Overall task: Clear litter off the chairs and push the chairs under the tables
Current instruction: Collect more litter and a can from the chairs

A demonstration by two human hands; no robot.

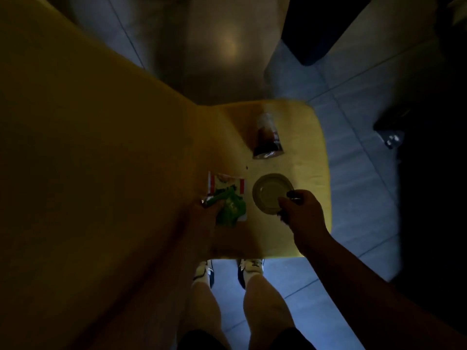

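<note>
A yellow chair seat (303,152) lies below me, its tall back (88,173) filling the left of the view. On the seat a green crumpled wrapper (231,207) rests over a red-and-white packet (227,184); my left hand (207,218) is closed on the wrapper. A round pale lid or can top (269,195) sits to the right, and my right hand (300,210) pinches its near right rim. A dark bottle (266,137) lies on its side farther back on the seat.
Pale tiled floor (353,198) surrounds the chair. A dark table or furniture edge (318,29) stands at the upper right, more dark furniture (429,173) along the right side. My shoes (227,271) are just in front of the seat's near edge.
</note>
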